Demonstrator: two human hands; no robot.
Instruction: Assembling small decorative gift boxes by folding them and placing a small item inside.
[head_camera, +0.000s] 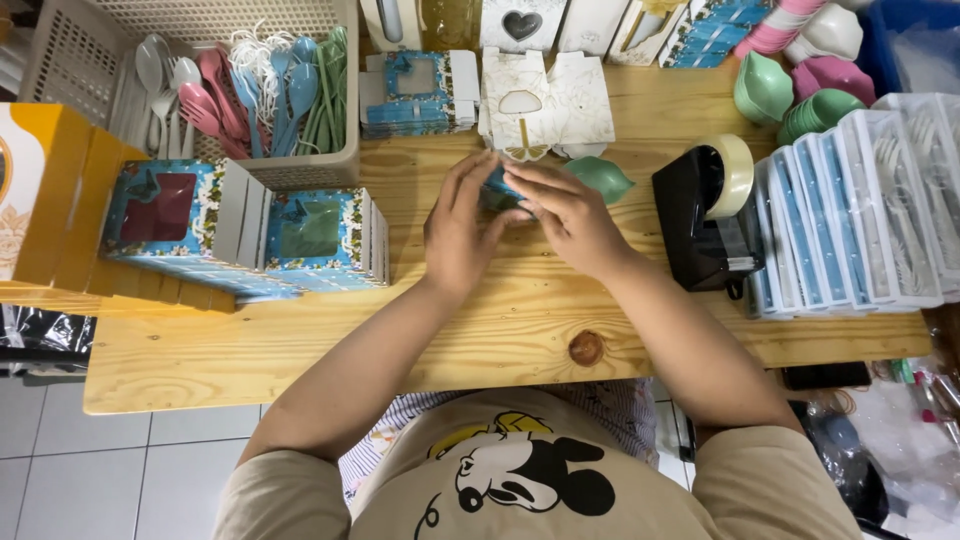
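Blue box (497, 190) between hands, green bowl (601, 177) beside

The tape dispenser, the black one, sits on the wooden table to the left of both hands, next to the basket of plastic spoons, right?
Not quite. The head view shows the black tape dispenser on the wooden table to the right of both hands, beside the white-and-blue boxes. The basket of plastic spoons is at the far left.

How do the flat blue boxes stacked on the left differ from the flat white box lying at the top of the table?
The blue boxes are blue with floral borders and square windows; the white box is pale with gold lines and a rounded window. The blue boxes lie stacked in overlapping piles; the white box lies opened out, seemingly alone. Both are unfolded cardboard resting on the wooden table.
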